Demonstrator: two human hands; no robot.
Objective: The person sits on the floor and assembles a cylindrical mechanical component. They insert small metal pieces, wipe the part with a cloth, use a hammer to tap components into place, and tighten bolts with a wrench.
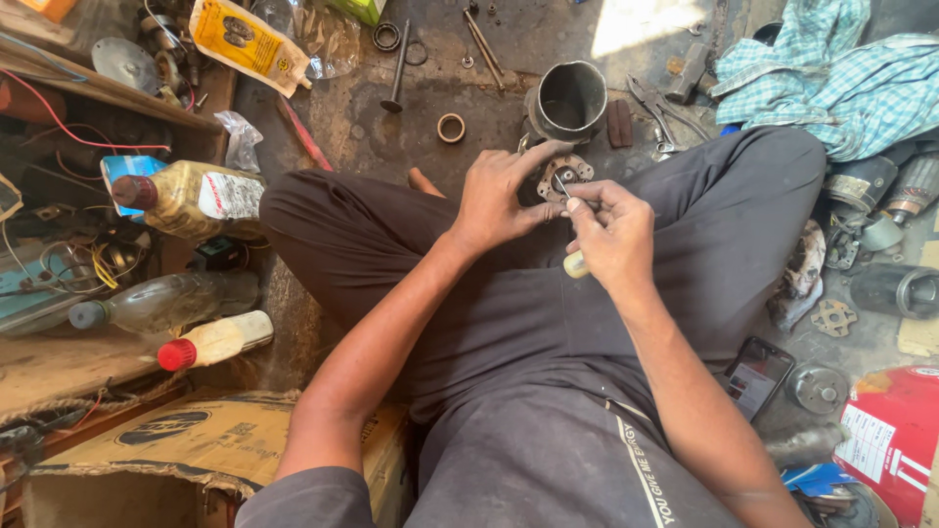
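I sit cross-legged on a dirty floor. My left hand (501,194) grips a small round metal plate with holes and brown patches (564,176), held above my crossed legs. My right hand (611,230) holds a screwdriver with a pale yellow handle (576,263); its thin metal tip touches the middle of the plate. Both hands are close together, fingers partly covering the plate.
A dark metal cylinder housing (568,101) stands just beyond the plate, pliers (660,112) and a checked cloth (841,78) to its right. Bottles (191,198) and a cardboard box (147,455) lie left. A phone (755,376), metal parts and a red can (895,430) lie right.
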